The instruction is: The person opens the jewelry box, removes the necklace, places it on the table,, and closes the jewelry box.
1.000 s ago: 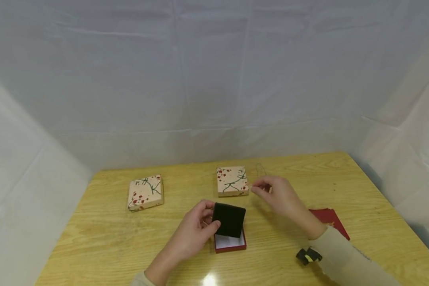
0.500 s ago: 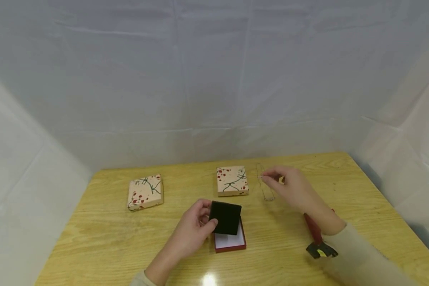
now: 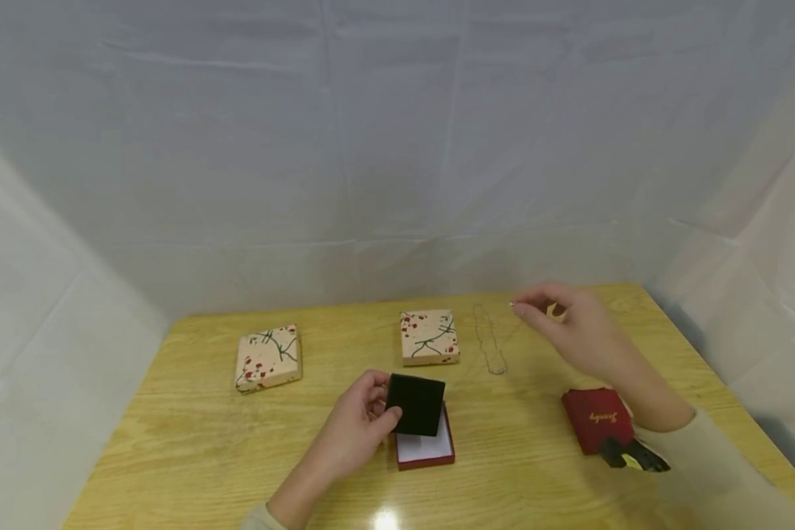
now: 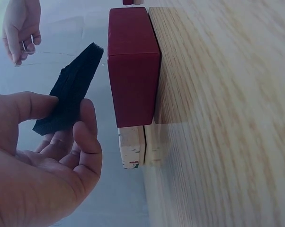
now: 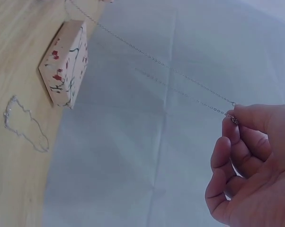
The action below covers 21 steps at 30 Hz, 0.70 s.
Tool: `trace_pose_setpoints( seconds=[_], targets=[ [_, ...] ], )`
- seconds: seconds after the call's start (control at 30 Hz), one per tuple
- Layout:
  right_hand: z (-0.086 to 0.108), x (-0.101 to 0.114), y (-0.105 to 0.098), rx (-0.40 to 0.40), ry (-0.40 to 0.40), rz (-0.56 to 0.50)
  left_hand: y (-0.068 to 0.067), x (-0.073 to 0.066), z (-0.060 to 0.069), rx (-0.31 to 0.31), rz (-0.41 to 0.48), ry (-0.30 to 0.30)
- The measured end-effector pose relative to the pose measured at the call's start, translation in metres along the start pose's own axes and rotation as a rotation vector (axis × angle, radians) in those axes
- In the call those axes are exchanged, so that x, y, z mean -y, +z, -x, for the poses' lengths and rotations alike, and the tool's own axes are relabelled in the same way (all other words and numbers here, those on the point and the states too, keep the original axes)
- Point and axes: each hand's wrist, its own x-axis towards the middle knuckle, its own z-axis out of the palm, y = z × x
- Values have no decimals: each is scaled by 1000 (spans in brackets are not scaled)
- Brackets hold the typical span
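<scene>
In the head view, two hands are seen over one yellowish wood-grain table point(image 3: 238, 456). By the left hand point(image 3: 356, 421), one flat black square pad point(image 3: 416, 405) is held tilted, its edge clamped between thumb and fingers. Below it, one open red box with a white interior point(image 3: 427, 464) is partly hidden. By the right hand point(image 3: 579, 331), raised farther right, something very fine is pinched at the joined tips of thumb and forefinger. Two cream cardboard-like boxes printed with red blossoms and dark branches are set farther back: the left flowered box point(image 3: 268, 358) and the middle flowered box point(image 3: 429, 336). Beside the latter, one thin silvery necklace point(image 3: 497, 370) is laid. One red square piece with gold lettering point(image 3: 592, 412) is placed near the right forearm.

In the left wrist view, the one pad is seen nearly edge-on, gripped clear of the one red box. Faint strands are stretched from the right hand toward the pad; whether it is reached cannot be told.

In the right wrist view, one fine silver link chain point(image 5: 152, 58) is pinched between thumb and forefinger, two strands being drawn up-left; the other fingers are loosely bent. The one necklace is seen lying near one flowered box.
</scene>
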Motion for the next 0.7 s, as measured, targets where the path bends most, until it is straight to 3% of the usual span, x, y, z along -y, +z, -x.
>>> trace_pose_setpoints(
  seconds=[0.2,0.53,0.7],
  targets=[
    [1,-5,-12,-44,-49,39,0,1,0,-14,1,-9],
    [6,-35,-44,-47,-6,159,0,1,-1,-11,16,-6],
    [1,-51,-49,-23,-1,174,0,1,-1,-11,11,-6]
  ],
)
